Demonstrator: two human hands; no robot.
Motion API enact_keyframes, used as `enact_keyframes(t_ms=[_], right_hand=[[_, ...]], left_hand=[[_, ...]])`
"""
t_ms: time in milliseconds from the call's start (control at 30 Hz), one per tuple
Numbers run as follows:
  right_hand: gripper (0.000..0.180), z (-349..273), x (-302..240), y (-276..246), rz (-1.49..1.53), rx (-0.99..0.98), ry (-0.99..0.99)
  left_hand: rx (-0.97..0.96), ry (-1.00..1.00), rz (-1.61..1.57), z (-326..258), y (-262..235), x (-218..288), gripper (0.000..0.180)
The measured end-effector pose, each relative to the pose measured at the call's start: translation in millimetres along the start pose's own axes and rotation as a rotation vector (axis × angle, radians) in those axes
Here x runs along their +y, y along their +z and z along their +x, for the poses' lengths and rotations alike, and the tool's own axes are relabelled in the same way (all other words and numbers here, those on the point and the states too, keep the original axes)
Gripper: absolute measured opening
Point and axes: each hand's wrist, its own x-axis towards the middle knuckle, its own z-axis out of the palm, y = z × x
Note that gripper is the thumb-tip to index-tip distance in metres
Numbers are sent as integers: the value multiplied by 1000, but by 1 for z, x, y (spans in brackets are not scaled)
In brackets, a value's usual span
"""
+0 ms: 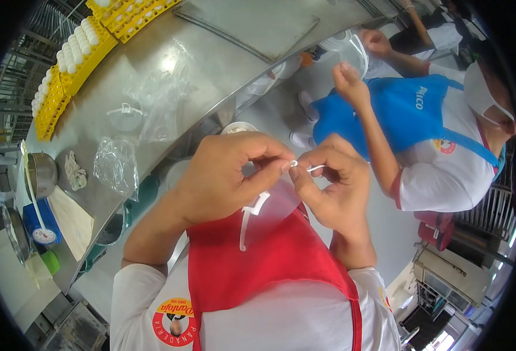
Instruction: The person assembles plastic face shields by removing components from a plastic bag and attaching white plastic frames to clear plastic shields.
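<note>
In front of my red apron, both hands work on a clear plastic face guard with white fittings. My left hand pinches a small white end of it between thumb and fingertips. My right hand meets it there, thumb and forefinger closed on the white strap. Below the left fingers hangs a white clip with a narrow strip trailing down. The see-through sheet spreads behind and below my hands, and its outline is hard to make out.
On the steel table lie a similar clear guard, a crumpled plastic bag and yellow egg trays. A metal pot and a blue scale stand at left. A co-worker in a blue apron stands at right.
</note>
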Motion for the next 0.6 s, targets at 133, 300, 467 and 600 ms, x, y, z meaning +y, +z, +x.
enact_keyframes(t_ms=[133, 300, 467, 600], right_hand=[[10, -2, -3, -2, 14, -19, 71], [10, -4, -2, -6, 0, -43, 96], [9, -6, -4, -10, -82, -64, 43], [9, -8, -7, -11, -200, -52, -62]], left_hand=[[7, 35, 70, -1, 3, 1, 12], [-7, 72, 136, -2, 7, 0, 11], [-32, 73, 148, -3, 8, -5, 11], [-45, 63, 136, -5, 8, -5, 12]])
